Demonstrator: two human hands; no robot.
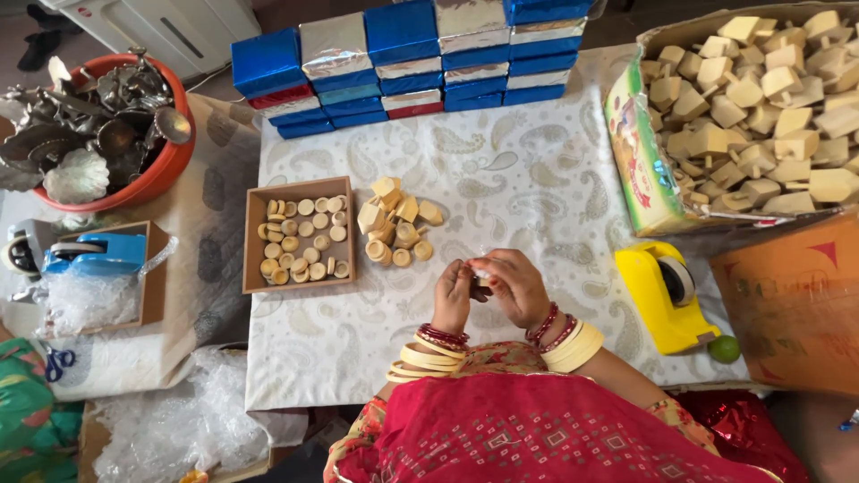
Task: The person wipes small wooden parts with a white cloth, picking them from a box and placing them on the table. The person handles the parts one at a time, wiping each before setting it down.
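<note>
Fingers of my left hand and right hand pinched one small wooden piece together. Loose pieces lay just beyond, beside a tray.

I am holding my left hand and right hand together, fingers curled inward, fingertips meeting, wrists bent.

Gift boxes: stacked at the surface's far edge, rectangular, wrapped in blue, silver and some red foil.
Printed carton: far right, open, green and yellow side panel.
Orange carton: right edge, plain orange with red marks.
</note>
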